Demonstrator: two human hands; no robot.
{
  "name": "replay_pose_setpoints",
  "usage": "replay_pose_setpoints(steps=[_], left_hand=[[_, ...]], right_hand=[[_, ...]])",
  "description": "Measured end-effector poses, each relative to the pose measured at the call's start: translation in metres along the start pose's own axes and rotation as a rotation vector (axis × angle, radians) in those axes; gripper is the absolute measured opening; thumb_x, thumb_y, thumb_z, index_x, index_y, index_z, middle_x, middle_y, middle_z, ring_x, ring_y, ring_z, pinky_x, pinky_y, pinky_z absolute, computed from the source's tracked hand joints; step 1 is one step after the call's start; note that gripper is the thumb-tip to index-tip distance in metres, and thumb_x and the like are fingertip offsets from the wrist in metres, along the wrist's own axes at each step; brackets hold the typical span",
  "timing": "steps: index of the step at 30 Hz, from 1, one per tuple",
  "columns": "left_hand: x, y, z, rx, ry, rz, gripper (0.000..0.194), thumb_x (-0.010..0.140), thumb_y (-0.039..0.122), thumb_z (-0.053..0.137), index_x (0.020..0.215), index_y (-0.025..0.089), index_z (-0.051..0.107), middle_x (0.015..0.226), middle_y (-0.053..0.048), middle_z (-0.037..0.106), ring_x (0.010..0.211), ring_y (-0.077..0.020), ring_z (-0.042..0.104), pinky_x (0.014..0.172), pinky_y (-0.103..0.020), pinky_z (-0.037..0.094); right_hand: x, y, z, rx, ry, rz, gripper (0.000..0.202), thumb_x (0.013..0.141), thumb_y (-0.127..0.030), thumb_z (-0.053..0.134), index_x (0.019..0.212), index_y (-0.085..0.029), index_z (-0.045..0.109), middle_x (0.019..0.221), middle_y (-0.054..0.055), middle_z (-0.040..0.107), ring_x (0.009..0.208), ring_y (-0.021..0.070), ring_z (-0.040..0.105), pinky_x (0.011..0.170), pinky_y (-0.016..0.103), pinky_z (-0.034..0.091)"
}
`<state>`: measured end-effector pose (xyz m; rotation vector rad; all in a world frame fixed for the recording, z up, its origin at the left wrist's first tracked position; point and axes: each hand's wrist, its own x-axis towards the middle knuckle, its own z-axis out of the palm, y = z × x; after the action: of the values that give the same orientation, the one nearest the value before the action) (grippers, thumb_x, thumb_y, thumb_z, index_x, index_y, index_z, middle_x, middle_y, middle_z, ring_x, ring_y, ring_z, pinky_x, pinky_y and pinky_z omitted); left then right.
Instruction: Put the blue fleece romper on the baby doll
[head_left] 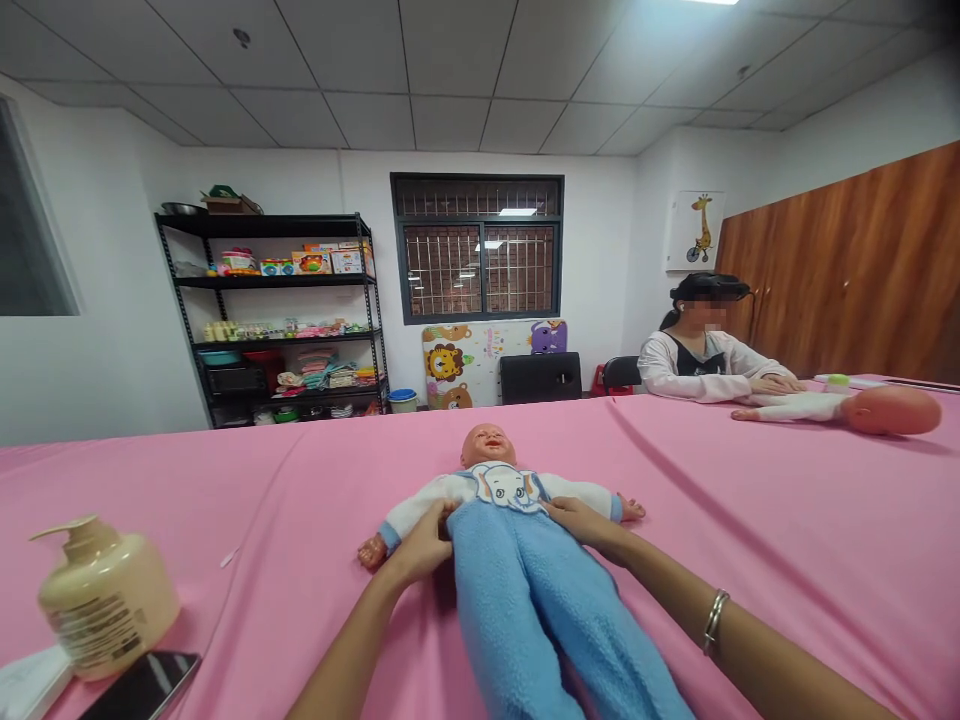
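A baby doll (489,447) lies on its back on the pink cloth (322,480), its head away from me and its arms spread. It wears a white top and fuzzy blue trousers (495,570) with an elephant face (508,487) on the chest. My left hand (429,540) is closed on the blue clothing at the left side of the doll's waist. At the right side of the waist, my right hand (581,520) holds the clothing too, its fingertips against the fabric. A silver bangle is on my right wrist.
A pump bottle (112,600) and a dark phone (142,688) are at the near left. Across the table at the right sits a person (694,350) with both hands near another doll (892,410). Black shelves (281,280) stand behind.
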<state>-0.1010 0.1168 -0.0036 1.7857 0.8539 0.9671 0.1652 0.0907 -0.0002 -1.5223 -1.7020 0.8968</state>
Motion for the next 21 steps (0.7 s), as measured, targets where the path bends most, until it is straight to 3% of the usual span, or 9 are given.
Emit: replay_pose_setpoints(steps=[2, 7, 10, 12, 15, 18, 21], left_hand=[[0.002, 0.0, 0.001, -0.072, 0.05, 0.018, 0.035, 0.055, 0.009, 0.052, 0.089, 0.016, 0.056, 0.094, -0.004, 0.06, 0.09, -0.0183, 0.055, 0.085, -0.029, 0.041], [0.008, -0.006, -0.004, 0.021, 0.251, -0.029, 0.007, 0.056, 0.015, 0.045, 0.063, 0.017, 0.046, 0.065, 0.002, 0.052, 0.062, -0.0139, 0.048, 0.058, -0.023, 0.037], [0.009, -0.01, -0.009, 0.071, 0.309, -0.069, 0.006, 0.055, 0.02, 0.042, 0.06, 0.018, 0.045, 0.062, 0.002, 0.051, 0.062, -0.0151, 0.046, 0.06, -0.025, 0.037], [0.01, -0.013, -0.012, 0.107, 0.306, -0.083, 0.009, 0.056, 0.022, 0.041, 0.062, 0.018, 0.046, 0.063, 0.001, 0.052, 0.064, -0.0162, 0.046, 0.063, -0.026, 0.037], [0.012, -0.019, -0.015, 0.22, 0.298, -0.069, 0.008, 0.058, 0.021, 0.039, 0.063, 0.018, 0.045, 0.063, 0.002, 0.051, 0.062, -0.0158, 0.045, 0.061, -0.026, 0.036], [0.012, -0.022, -0.013, 0.33, 0.305, -0.03, 0.008, 0.063, 0.024, 0.041, 0.067, 0.019, 0.046, 0.068, 0.001, 0.054, 0.066, -0.0173, 0.048, 0.065, -0.028, 0.038], [0.011, -0.02, -0.009, 0.348, 0.313, -0.011, 0.014, 0.069, 0.03, 0.041, 0.072, 0.018, 0.048, 0.075, -0.002, 0.057, 0.074, -0.0201, 0.051, 0.072, -0.031, 0.04]], right_hand=[[-0.002, -0.004, 0.006, 0.053, -0.04, 0.002, 0.046, 0.078, -0.055, 0.044, 0.087, -0.014, 0.063, 0.084, 0.006, 0.061, 0.076, 0.017, 0.053, 0.066, 0.028, 0.041], [0.003, -0.012, 0.011, 0.098, -0.039, -0.043, 0.038, 0.077, -0.052, 0.047, 0.077, -0.015, 0.055, 0.07, 0.0, 0.053, 0.062, 0.0112, 0.045, 0.057, 0.024, 0.035], [0.017, -0.007, 0.007, 0.07, -0.05, -0.05, 0.035, 0.074, -0.05, 0.051, 0.067, -0.017, 0.046, 0.057, -0.005, 0.04, 0.051, 0.0079, 0.035, 0.048, 0.021, 0.026], [0.029, 0.003, 0.003, 0.024, 0.013, -0.078, 0.029, 0.073, -0.044, 0.055, 0.066, -0.017, 0.044, 0.053, -0.006, 0.038, 0.049, 0.0075, 0.035, 0.047, 0.021, 0.024], [0.04, 0.022, 0.003, -0.051, 0.165, -0.121, 0.021, 0.07, -0.034, 0.058, 0.075, -0.017, 0.046, 0.055, -0.005, 0.046, 0.052, 0.0098, 0.042, 0.05, 0.021, 0.026], [0.037, 0.032, 0.008, -0.184, 0.242, -0.165, 0.019, 0.072, -0.032, 0.055, 0.083, -0.017, 0.049, 0.062, -0.002, 0.052, 0.058, 0.0121, 0.046, 0.053, 0.023, 0.027], [0.028, 0.031, 0.012, -0.31, 0.294, -0.144, 0.011, 0.073, -0.027, 0.05, 0.078, -0.017, 0.052, 0.062, 0.0, 0.053, 0.058, 0.0127, 0.045, 0.053, 0.024, 0.024]])
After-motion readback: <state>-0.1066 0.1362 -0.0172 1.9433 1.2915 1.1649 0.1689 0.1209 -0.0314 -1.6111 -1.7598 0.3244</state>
